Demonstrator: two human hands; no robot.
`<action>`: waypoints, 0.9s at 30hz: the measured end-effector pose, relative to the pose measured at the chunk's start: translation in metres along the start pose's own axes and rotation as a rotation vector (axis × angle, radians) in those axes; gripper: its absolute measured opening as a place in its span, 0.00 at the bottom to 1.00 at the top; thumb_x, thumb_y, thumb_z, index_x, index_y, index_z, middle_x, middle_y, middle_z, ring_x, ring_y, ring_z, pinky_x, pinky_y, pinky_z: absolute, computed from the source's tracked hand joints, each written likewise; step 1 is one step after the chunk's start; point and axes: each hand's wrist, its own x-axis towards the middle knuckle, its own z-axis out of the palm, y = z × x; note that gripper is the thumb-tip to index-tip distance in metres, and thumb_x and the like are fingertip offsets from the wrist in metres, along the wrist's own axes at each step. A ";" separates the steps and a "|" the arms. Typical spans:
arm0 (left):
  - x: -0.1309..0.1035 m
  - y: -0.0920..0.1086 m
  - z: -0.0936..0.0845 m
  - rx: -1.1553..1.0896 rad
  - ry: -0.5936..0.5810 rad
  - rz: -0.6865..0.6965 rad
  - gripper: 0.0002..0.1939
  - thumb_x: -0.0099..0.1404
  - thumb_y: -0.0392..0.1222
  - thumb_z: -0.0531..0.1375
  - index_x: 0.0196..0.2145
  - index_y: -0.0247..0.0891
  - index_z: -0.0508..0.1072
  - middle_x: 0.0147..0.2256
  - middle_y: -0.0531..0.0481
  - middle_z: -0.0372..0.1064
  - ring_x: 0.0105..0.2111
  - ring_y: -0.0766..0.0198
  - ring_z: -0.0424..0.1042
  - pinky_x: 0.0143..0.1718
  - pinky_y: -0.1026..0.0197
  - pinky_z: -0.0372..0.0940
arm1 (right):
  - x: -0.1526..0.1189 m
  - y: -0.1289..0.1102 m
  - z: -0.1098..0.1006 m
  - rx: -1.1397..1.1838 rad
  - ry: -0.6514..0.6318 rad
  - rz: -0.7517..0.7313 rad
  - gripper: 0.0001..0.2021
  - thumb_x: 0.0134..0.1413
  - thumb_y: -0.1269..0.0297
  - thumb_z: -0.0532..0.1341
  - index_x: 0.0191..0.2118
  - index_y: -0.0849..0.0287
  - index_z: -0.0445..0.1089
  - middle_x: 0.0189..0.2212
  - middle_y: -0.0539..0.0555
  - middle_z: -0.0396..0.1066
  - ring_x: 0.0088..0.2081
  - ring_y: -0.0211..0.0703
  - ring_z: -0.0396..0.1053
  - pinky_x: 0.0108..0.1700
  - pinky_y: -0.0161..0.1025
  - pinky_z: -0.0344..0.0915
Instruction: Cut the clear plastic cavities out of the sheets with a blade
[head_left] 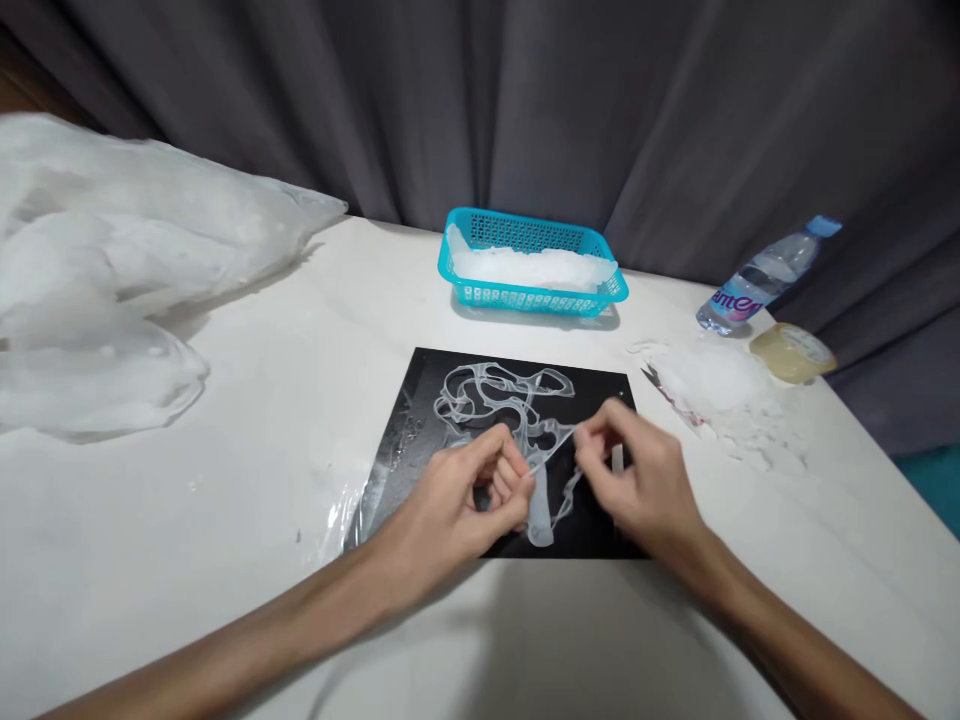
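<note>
Pinched between the fingertips of my left hand (pixel 480 490) is part of a translucent, rubbery-looking strip (pixel 491 400) with loops and holes along it. My right hand (pixel 630 470) pinches the same piece a short way to the right, so a thin stretch spans the gap taut. The rest of the strip lies in curls on a black board (pixel 401 450) beneath both hands. A flat, tongue-shaped end (pixel 540 510) hangs between the hands. What exactly the strip is, I cannot tell.
Behind the board stands a blue basket (pixel 534 300) with white translucent material in it. Large cloudy plastic bags (pixel 135 270) take up the left. On the right are a water bottle (pixel 765 280), a tape roll (pixel 793 352), a pointed metal tool (pixel 667 395) and white scraps (pixel 720 375).
</note>
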 end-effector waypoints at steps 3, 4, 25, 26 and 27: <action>-0.001 -0.003 -0.007 -0.016 0.056 -0.071 0.07 0.67 0.41 0.60 0.32 0.40 0.66 0.24 0.58 0.66 0.24 0.67 0.68 0.29 0.63 0.62 | 0.009 0.017 -0.006 -0.045 0.068 0.190 0.09 0.61 0.70 0.60 0.30 0.55 0.62 0.21 0.43 0.62 0.23 0.35 0.64 0.29 0.35 0.61; -0.001 -0.004 -0.010 -0.041 0.065 -0.094 0.07 0.66 0.41 0.60 0.32 0.40 0.64 0.23 0.59 0.64 0.23 0.67 0.67 0.29 0.63 0.62 | 0.010 0.022 -0.008 -0.056 0.042 0.214 0.08 0.60 0.70 0.59 0.30 0.55 0.62 0.22 0.44 0.62 0.23 0.36 0.64 0.29 0.35 0.61; 0.003 -0.009 -0.005 0.464 0.067 -0.054 0.13 0.75 0.54 0.56 0.46 0.44 0.69 0.32 0.57 0.70 0.30 0.62 0.69 0.34 0.60 0.57 | 0.000 0.007 0.001 -0.168 -0.304 -0.367 0.16 0.70 0.59 0.61 0.57 0.62 0.70 0.43 0.57 0.76 0.45 0.50 0.67 0.48 0.49 0.67; 0.003 -0.008 -0.005 0.464 0.067 -0.052 0.13 0.75 0.55 0.55 0.47 0.45 0.70 0.31 0.57 0.70 0.30 0.61 0.69 0.34 0.60 0.57 | 0.001 0.008 0.002 -0.216 -0.285 -0.423 0.15 0.72 0.61 0.59 0.57 0.62 0.70 0.41 0.57 0.76 0.43 0.50 0.66 0.46 0.47 0.66; 0.004 -0.008 -0.005 0.463 0.063 -0.049 0.14 0.76 0.55 0.54 0.47 0.45 0.71 0.31 0.57 0.69 0.30 0.61 0.69 0.34 0.59 0.57 | 0.001 0.010 0.004 -0.259 -0.274 -0.478 0.14 0.73 0.65 0.58 0.58 0.62 0.70 0.40 0.56 0.76 0.42 0.49 0.66 0.45 0.46 0.65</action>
